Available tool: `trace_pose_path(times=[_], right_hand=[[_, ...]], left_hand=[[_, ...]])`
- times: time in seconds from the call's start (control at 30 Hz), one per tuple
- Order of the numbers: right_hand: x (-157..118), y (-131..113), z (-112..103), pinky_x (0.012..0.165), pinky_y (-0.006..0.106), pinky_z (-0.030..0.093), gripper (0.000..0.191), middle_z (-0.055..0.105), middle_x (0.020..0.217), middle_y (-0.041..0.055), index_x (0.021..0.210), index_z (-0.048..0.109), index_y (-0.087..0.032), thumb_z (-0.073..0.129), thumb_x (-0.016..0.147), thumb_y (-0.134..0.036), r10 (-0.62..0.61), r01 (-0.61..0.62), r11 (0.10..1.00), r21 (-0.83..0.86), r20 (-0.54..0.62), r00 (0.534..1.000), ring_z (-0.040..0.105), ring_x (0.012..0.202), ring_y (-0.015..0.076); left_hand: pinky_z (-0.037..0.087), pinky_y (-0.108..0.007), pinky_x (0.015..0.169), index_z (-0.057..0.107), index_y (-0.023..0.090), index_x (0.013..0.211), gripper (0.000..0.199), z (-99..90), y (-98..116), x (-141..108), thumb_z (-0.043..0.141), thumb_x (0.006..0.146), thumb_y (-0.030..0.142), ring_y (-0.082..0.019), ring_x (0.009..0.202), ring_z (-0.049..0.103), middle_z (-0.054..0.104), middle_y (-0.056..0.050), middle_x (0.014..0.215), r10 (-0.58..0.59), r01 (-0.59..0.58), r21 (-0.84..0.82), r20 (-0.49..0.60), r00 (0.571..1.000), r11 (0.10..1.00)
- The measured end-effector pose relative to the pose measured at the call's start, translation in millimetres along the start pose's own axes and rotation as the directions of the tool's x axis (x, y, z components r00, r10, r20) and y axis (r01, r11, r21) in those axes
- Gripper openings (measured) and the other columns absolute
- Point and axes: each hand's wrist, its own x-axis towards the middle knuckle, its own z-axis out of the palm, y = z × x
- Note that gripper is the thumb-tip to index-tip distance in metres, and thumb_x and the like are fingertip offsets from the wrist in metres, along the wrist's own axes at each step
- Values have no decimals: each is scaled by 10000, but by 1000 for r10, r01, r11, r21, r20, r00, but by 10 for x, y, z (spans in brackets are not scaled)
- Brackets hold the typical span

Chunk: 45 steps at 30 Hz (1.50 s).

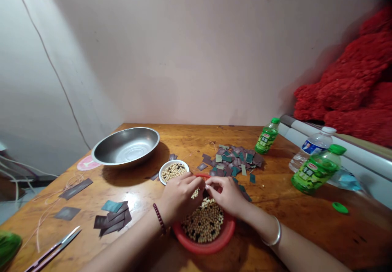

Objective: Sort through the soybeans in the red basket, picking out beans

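Note:
A red basket [204, 250] holds pale beans [204, 219] mixed with dark ones. Over its back part is my left hand [185, 194], fingers bent and closed, with a beaded bracelet on the wrist. Facing it, my right hand [225, 194] pinches a small dark piece between thumb and forefinger, too small and shadowed to name. The fingertips of both hands nearly meet. What my left fingers hold is hidden. Behind my left hand sits a white bowl [161, 177] of similar beans. A heap of dark and green cut pieces [234, 159] lies behind my right hand.
A steel basin [127, 147] stands at the back left. Scissors [53, 249], stacked dark strips [114, 219] and loose strings [45, 206] lie on the left. To the right are green bottles [317, 170], a clear bottle [309, 149] and a green cap [339, 208].

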Motion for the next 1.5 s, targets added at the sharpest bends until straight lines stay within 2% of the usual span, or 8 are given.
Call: trace_pose_path(times=[0.1, 0.2, 0.37, 0.5, 0.63, 0.9, 1.07, 1.5], right_hand=[[0, -1, 2, 543, 208, 419, 158, 679, 683, 27, 782, 674, -161, 520, 784, -194, -2, 2, 1000, -1, -2, 1000, 587, 579, 124], [-4, -10, -1, 542, 209, 417, 159, 677, 675, 25, 776, 673, -161, 519, 787, -198, 1, -1, 1000, -12, -5, 1000, 584, 572, 123], [-11, -17, -8, 548, 209, 421, 171, 680, 684, 26, 793, 684, -161, 517, 790, -197, 1, -1, 1000, -4, 8, 1000, 591, 583, 124], [-1, -9, -8, 547, 210, 424, 165, 684, 686, 33, 785, 683, -154, 523, 784, -193, 15, -15, 1000, 0, 4, 1000, 596, 583, 127], [-1, 4, 2, 548, 207, 427, 166, 688, 696, 34, 798, 689, -155, 528, 777, -185, 11, -11, 1000, 4, 12, 1000, 604, 593, 129], [-7, -13, 0, 536, 205, 421, 158, 686, 681, 33, 774, 685, -159, 528, 772, -186, 3, -3, 1000, -9, 10, 1000, 598, 575, 127], [1, -12, -2, 537, 202, 418, 148, 686, 681, 31, 765, 679, -159, 531, 764, -171, 3, -3, 1000, -13, -8, 1000, 594, 573, 124], [-16, -14, -2, 542, 205, 414, 156, 688, 682, 27, 779, 685, -167, 530, 762, -166, 5, -5, 1000, -22, 7, 1000, 598, 576, 127]], left_hand=[[388, -242, 584, 532, 203, 798, 32, 10, -6, -1, 500, 801, 209, -134, 677, 517, 602, 3, 707, 32, -31, -17, 24, 999, 999], [382, -249, 584, 526, 203, 791, 55, 15, -3, -7, 485, 819, 225, -140, 679, 512, 600, 4, 696, -23, 24, 5, -16, 1000, 1000], [388, -244, 593, 526, 207, 805, 50, 13, 5, -11, 482, 819, 223, -136, 692, 517, 606, 6, 720, 11, -9, -33, 50, 999, 999], [380, -245, 591, 531, 208, 816, 55, 16, 6, -8, 478, 823, 221, -138, 695, 513, 610, 5, 721, -47, 47, -15, 6, 999, 999], [379, -236, 588, 535, 202, 803, 56, 5, 13, -15, 482, 816, 215, -130, 687, 509, 603, 2, 716, 9, -7, -46, 58, 998, 999], [374, -245, 601, 532, 205, 809, 64, -8, 17, -8, 470, 825, 213, -140, 711, 492, 606, 1, 718, 4, -1, -46, 72, 997, 999], [352, -254, 593, 525, 211, 812, 65, 0, 20, -13, 465, 834, 223, -146, 711, 480, 608, 11, 711, -48, 48, -25, 19, 999, 999], [334, -253, 588, 518, 216, 820, 51, 11, 16, -8, 472, 831, 235, -138, 705, 480, 589, 12, 705, -71, 72, -33, 36, 997, 997]])
